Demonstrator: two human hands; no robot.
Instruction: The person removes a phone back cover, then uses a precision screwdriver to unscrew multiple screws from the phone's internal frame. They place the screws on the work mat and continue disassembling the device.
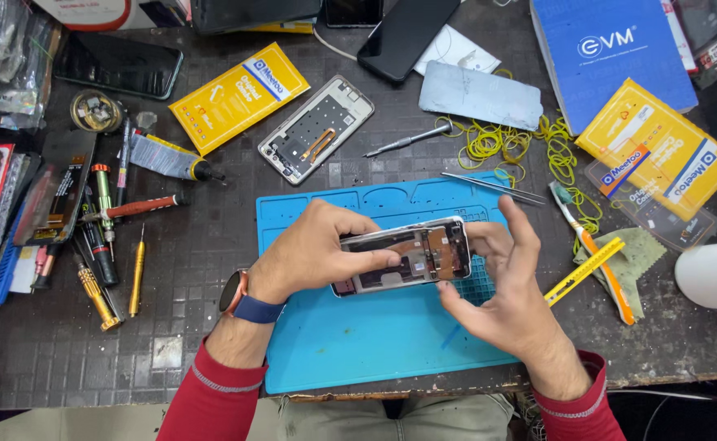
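The person holds an opened phone (pixel 403 257) just above the blue work mat (pixel 358 343), its inner side facing up. The left hand (pixel 313 253) grasps its left end, fingers curled over the top edge. The right hand (pixel 509 286) supports the right end with thumb and fingertips, the other fingers spread loose. Metal tweezers (pixel 493 188) lie near, at the mat's far edge.

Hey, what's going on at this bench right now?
A person in red sleeves holds an opened phone over a blue work mat. The left hand grips its left end, thumb across the exposed inside; the right hand steadies the right end. A second phone frame, tweezers, screwdrivers and yellow rubber bands lie around the mat.
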